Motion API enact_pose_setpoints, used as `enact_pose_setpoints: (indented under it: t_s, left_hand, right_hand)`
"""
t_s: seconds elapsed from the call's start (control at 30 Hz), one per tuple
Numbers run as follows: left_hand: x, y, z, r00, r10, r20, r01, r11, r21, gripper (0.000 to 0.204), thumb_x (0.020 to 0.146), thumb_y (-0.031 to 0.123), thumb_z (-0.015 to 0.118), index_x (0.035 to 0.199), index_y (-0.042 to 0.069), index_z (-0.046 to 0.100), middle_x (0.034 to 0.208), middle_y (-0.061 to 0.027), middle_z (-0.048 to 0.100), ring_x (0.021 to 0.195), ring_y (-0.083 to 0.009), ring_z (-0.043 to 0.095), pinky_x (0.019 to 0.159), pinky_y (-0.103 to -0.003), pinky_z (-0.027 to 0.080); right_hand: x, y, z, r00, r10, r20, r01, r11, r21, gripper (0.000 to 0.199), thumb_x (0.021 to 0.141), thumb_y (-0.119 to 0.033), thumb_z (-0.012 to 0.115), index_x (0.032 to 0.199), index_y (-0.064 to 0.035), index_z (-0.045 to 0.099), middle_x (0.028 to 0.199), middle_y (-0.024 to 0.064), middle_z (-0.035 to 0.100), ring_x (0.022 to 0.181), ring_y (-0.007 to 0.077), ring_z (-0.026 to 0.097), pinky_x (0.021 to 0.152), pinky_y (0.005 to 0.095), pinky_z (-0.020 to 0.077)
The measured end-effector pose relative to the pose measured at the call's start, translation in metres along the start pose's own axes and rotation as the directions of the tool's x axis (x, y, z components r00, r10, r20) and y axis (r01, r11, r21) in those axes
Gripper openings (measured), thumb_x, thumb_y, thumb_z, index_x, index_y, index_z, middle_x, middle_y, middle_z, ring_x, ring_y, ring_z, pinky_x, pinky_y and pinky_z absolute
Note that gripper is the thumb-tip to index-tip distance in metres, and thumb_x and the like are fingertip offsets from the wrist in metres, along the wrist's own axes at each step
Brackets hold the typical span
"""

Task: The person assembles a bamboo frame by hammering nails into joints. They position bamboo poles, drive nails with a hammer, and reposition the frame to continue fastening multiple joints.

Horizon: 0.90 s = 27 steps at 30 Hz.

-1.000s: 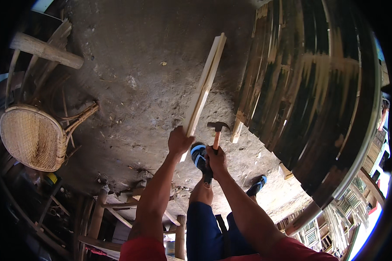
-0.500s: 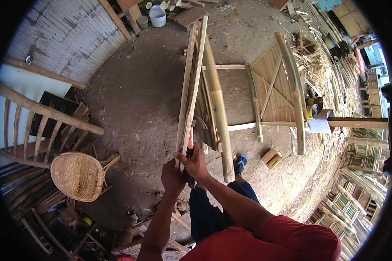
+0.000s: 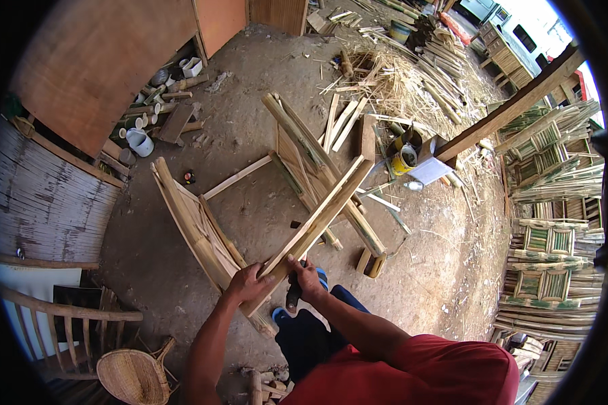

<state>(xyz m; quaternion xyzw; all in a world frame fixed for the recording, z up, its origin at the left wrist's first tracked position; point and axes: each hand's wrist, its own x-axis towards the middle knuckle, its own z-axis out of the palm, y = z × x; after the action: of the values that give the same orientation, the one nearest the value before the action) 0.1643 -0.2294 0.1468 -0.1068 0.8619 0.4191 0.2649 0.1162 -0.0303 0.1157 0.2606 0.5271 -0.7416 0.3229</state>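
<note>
My left hand [image 3: 248, 283] grips the near end of a long split bamboo slat [image 3: 321, 216] that slants up and to the right over the dirt ground. My right hand [image 3: 306, 278] is closed around a dark handle [image 3: 293, 295], apparently the hammer's, and also rests against the slat. Under the slat lies a bamboo frame panel [image 3: 203, 233], running from my hands up to the left. A second bamboo frame [image 3: 311, 175] lies beyond, crossing under the slat's far end.
A woven basket [image 3: 134, 376] and a bamboo chair [image 3: 61, 324] are at lower left. White cups and tins [image 3: 142, 138] lie by the wall. Straw and offcuts [image 3: 385, 74] pile at the top. Stacked bamboo stools [image 3: 550, 243] stand at right, and a post [image 3: 507, 111] carries a yellow tin [image 3: 405, 158].
The view has swung, and the slat now slants right instead of pointing straight up. Both hands stay at its near end; the hammer head seen a second ago is hidden.
</note>
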Motion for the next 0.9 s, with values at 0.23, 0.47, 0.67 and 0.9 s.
enact_pose_setpoints:
  t_s: [0.23, 0.47, 0.67, 0.9]
  left_hand:
    - [0.022, -0.031, 0.006, 0.982, 0.186, -0.019, -0.180, 0.967, 0.181, 0.044, 0.098, 0.044, 0.060, 0.116, 0.004, 0.064, 0.102, -0.0219, 0.070, 0.099, -0.0435, 0.067, 0.084, -0.051, 0.052]
    - [0.053, -0.082, -0.044, 0.984, -0.174, 0.034, 0.174, 0.985, 0.006, 0.055, 0.101, 0.056, 0.051, 0.116, 0.006, 0.069, 0.102, -0.0156, 0.073, 0.100, -0.0345, 0.069, 0.085, -0.046, 0.052]
    - [0.073, -0.102, -0.071, 0.995, -0.002, -0.097, 0.025, 0.973, 0.231, 0.053, 0.101, 0.054, 0.050, 0.113, 0.006, 0.069, 0.098, -0.0200, 0.072, 0.094, -0.0398, 0.069, 0.081, -0.050, 0.052]
    - [0.096, -0.131, -0.068, 0.950, 0.074, -0.302, 0.035, 0.940, 0.340, 0.046, 0.099, 0.049, 0.057, 0.111, 0.007, 0.068, 0.102, -0.0174, 0.070, 0.099, -0.0389, 0.063, 0.086, -0.052, 0.050]
  right_hand:
    - [0.021, 0.047, -0.021, 0.999, 0.037, 0.034, -0.043, 0.981, 0.191, 0.030, 0.093, -0.034, 0.077, 0.104, -0.0141, 0.058, 0.074, -0.0018, 0.051, 0.058, 0.0098, 0.046, 0.052, 0.0280, 0.0386]
    - [0.031, 0.109, 0.003, 0.959, 0.283, 0.011, -0.269, 0.898, 0.348, 0.028, 0.094, -0.035, 0.076, 0.107, -0.0148, 0.062, 0.080, -0.0022, 0.054, 0.067, 0.0120, 0.050, 0.059, 0.0261, 0.0417]
    - [0.038, 0.130, 0.014, 0.961, 0.274, -0.045, -0.244, 0.909, 0.339, 0.027, 0.095, -0.039, 0.074, 0.101, -0.0148, 0.063, 0.079, -0.0006, 0.058, 0.061, 0.0113, 0.050, 0.053, 0.0274, 0.0443]
    - [0.036, 0.120, 0.015, 0.962, 0.262, -0.079, -0.236, 0.941, 0.243, 0.028, 0.094, -0.037, 0.075, 0.103, -0.0127, 0.065, 0.080, -0.0005, 0.059, 0.062, 0.0115, 0.050, 0.054, 0.0285, 0.0439]
